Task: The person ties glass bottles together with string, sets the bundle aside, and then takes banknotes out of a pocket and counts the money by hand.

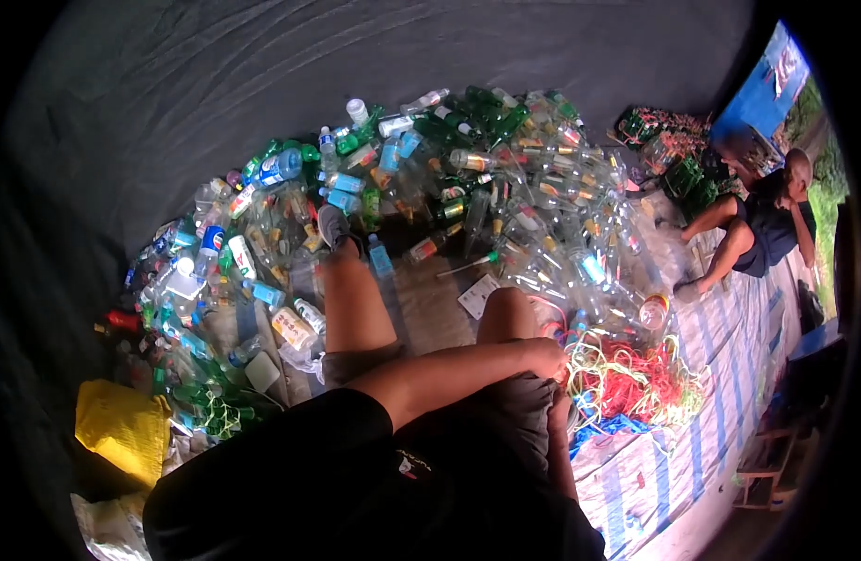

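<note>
My left hand (544, 359) is closed beside my bent knee, at the left edge of a tangle of red and pale green strings (631, 379). What it grips, if anything, is too small to make out. Just below it is my right hand (560, 408), partly hidden, its fingers not clear. Blue string or sheet (608, 428) lies under the tangle near both hands. Past my legs spreads a large heap of plastic bottles (542, 196), clear, green and blue-labelled. A white card (479, 295) lies on the sheet between my knees.
A striped tarp (720, 393) covers the ground. A person (767, 220) sits at the right, near netted bundles of bottles (669, 140). A yellow sack (122, 430) lies at the lower left. A dark sheet (402, 56) hangs behind the heap.
</note>
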A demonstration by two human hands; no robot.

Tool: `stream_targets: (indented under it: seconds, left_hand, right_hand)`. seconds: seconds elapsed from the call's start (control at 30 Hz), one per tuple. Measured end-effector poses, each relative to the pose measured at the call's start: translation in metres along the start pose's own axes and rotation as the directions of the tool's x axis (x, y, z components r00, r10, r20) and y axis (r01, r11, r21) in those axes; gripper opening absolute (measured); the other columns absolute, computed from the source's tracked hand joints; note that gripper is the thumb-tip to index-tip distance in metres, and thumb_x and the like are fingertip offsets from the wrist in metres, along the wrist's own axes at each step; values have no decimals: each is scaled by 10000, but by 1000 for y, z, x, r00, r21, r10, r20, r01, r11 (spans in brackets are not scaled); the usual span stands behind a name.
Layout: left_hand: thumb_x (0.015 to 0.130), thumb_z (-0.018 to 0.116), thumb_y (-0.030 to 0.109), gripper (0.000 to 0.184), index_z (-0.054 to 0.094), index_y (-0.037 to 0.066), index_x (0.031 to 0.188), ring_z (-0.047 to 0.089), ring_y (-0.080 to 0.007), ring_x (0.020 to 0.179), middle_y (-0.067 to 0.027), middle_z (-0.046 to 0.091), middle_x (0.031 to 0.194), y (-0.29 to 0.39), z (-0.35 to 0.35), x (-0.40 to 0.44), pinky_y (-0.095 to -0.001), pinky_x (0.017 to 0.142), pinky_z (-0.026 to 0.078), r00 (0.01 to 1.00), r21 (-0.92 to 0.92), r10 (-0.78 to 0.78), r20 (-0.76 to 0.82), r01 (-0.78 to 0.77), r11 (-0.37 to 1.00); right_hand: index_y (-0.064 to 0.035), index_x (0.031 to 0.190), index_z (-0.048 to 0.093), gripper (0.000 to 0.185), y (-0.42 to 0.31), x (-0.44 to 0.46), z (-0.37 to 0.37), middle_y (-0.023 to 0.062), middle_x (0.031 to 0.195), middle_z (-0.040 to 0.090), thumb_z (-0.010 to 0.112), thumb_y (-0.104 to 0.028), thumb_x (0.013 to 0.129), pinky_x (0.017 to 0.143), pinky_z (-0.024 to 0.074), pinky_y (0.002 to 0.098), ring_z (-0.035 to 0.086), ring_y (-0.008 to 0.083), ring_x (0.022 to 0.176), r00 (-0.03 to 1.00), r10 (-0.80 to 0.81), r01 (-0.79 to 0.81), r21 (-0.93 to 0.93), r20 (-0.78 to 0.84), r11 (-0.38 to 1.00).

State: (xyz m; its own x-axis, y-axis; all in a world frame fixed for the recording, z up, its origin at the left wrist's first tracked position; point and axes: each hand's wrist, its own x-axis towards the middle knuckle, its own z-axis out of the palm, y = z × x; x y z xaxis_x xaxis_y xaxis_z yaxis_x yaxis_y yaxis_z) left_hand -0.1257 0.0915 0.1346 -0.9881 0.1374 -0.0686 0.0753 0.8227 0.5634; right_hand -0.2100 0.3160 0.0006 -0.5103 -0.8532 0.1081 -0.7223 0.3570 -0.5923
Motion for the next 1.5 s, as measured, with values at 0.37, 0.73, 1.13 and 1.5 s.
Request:
stream_targets:
  seconds: [0.37,0.73,1.13,1.5]
  left_hand:
    - [766,689,196,153,740,123,891,674,-333,824,-135,713,888,-2,6,-12,-448,710,513,989,-225,-54,-139,21,974]
    - [754,548,48,259,725,101,934,665,-358,915,-148,711,932,13,-10,-26,-446,801,511,989,-205,-8,-147,-23,979]
    - [776,533,24,291,704,143,978,652,-329,976,-93,697,1058,29,-23,-39,-443,806,506,988,-141,19,-154,-41,989]
    - [894,577,161,399,589,86,1286,600,-213,1141,-90,639,1206,29,-46,-44,-327,940,470,983,-763,-81,-163,-74,643]
  right_hand:
    - [5,790,565,54,-107,-4,-58,254,681,549,550,-30,752,535,397,472,543,443,629,990,-18,22,26,-142,999]
    - [1,972,638,218,-97,-27,-72,288,848,605,447,-36,872,681,481,446,605,464,869,995,103,-103,40,11,994]
    - [28,1203,641,458,-93,-57,-147,155,987,715,625,54,746,788,529,296,682,189,866,968,140,-219,428,208,877]
    - [-40,1152,649,270,-172,2,-190,29,987,695,659,20,889,752,544,306,666,152,869,899,400,-279,937,177,212]
